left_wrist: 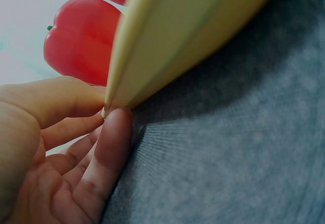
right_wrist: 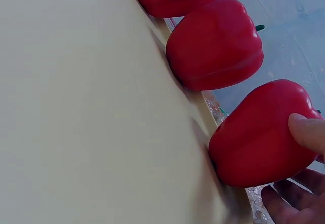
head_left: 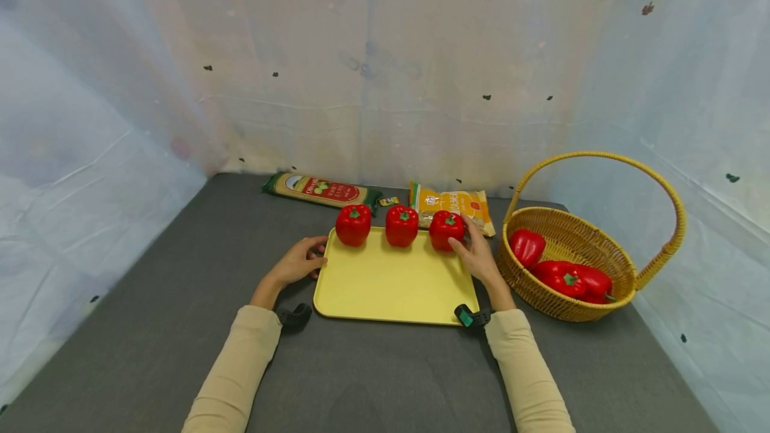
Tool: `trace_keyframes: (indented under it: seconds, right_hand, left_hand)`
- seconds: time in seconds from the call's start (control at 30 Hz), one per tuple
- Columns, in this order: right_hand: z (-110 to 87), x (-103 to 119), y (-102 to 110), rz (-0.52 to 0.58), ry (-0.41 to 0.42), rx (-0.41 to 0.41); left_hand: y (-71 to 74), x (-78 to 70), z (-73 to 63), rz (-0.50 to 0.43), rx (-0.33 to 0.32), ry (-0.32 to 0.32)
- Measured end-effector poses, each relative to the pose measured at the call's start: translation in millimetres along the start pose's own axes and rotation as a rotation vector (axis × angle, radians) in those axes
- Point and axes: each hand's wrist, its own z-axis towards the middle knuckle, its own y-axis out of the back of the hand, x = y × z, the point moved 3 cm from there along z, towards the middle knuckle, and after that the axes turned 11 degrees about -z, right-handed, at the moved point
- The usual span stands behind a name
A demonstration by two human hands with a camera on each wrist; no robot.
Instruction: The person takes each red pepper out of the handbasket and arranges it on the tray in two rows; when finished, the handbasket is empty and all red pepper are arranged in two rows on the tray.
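Three red bell peppers stand upright in a row along the far edge of a yellow tray [head_left: 391, 286]: a left one [head_left: 353, 225], a middle one [head_left: 401, 226] and a right one [head_left: 444, 231]. At the tray's left edge, my left hand [head_left: 299, 260] pinches the rim; in the left wrist view the thumb [left_wrist: 114, 142] and forefinger meet at it. My right hand [head_left: 478, 256] holds the right pepper from its right side. The right wrist view has the thumb [right_wrist: 309, 132] on that pepper's skin, the other fingers curled along its far side.
To the right stands a yellow wicker basket [head_left: 511, 272] with a tall handle, holding several red peppers [head_left: 559, 277]. Behind the tray lie a long green-ended noodle pack [head_left: 321, 190], an orange-yellow food bag [head_left: 451, 203] and a small yellow packet [head_left: 388, 201]. A pale sheet hangs behind the grey table.
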Motion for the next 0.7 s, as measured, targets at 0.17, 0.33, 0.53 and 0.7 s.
trace_keyframes:
  seconds: [0.17,0.33,0.53,0.7]
  right_hand:
    - [0.5,-2.6,-0.3,0.028,0.007,-0.001]
    - [1.3,-4.2,-0.2,0.027,0.002,-0.003]
    - [0.3,0.6,3.9,-0.005,0.005,-0.02]
    - [0.6,9.9,10.6,-0.002,0.015,-0.056]
  left_hand:
    - [0.0,1.0,0.3,-0.001,-0.003,-0.002]
    - [-0.3,2.1,1.2,-0.004,-0.003,0.0]
    - [-0.3,2.0,1.1,-0.002,0.0,-0.001]
    - [0.1,1.6,1.1,-0.001,-0.001,0.006]
